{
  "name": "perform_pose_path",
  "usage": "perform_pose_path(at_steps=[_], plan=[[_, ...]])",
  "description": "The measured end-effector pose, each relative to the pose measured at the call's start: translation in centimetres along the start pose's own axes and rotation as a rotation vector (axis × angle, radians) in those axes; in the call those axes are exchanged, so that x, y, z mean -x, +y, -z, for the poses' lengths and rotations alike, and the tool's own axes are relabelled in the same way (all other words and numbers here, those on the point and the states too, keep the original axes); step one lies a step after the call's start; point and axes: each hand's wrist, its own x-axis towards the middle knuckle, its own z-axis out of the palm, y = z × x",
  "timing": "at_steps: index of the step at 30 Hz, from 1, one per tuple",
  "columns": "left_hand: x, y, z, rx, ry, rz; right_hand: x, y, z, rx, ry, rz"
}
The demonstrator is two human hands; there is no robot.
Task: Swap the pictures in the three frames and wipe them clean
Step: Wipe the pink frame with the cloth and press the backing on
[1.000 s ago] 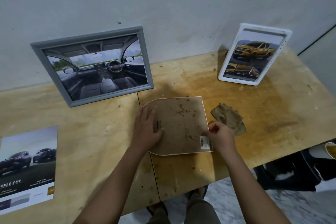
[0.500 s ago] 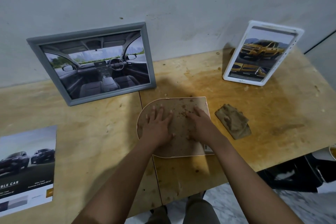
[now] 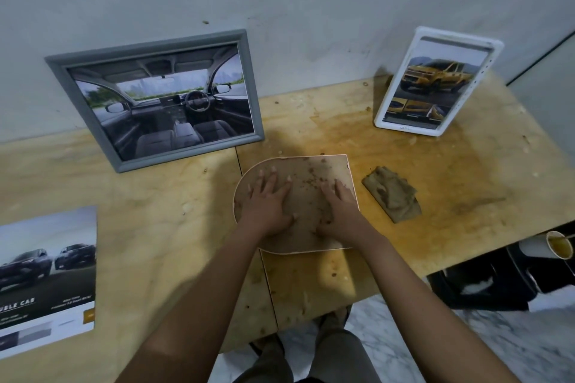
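Note:
A third frame lies face down at the table's middle, its brown speckled backing up, one end rounded. My left hand and my right hand both press flat on that backing with fingers spread. A grey frame holding a car-interior picture leans on the wall at the back left. A white frame with a yellow-car picture stands at the back right. A loose printed picture of dark cars lies on the table at the far left. A crumpled brown cloth sits just right of the face-down frame.
The plywood table is stained and crumbed, and its front edge runs close below the frame. A paper cup with brown liquid sits beyond the table's right edge. Dark objects and a marbled floor lie below.
My right hand left the frame's lower right corner and now lies flat on the backing beside my left hand. The frame has shifted slightly on the table.

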Motion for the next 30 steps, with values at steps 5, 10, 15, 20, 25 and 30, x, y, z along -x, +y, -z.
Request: perform_pose_path(at_steps=[5, 10, 15, 20, 25, 30], plan=[[0.4, -0.5, -0.2, -0.036, 0.027, -0.011, 1.7, -1.0, -2.1, -0.025, 0.086, -0.090], [0.3, -0.5, 0.1, -0.049, 0.037, -0.015, 1.0, -1.4, -1.7, -0.035, 0.035, -0.135], [0.4, -0.5, -0.4, -0.047, 0.016, -0.011, 1.4, -1.2, -1.4, 0.060, 0.018, -0.149], [0.4, -0.1, 0.0, -0.051, 0.023, -0.023, 0.1, -0.8, 0.8, 0.231, 0.063, -0.108], [0.2, -0.4, 0.3, -0.047, 0.017, -0.030, -0.8, -0.4, 1.1, 0.167, -0.005, -0.108], [1.4, -1.5, -0.7, 0.368, 0.335, 0.048, 0.4, 1.1, 0.7, -0.032, 0.120, -0.105]])
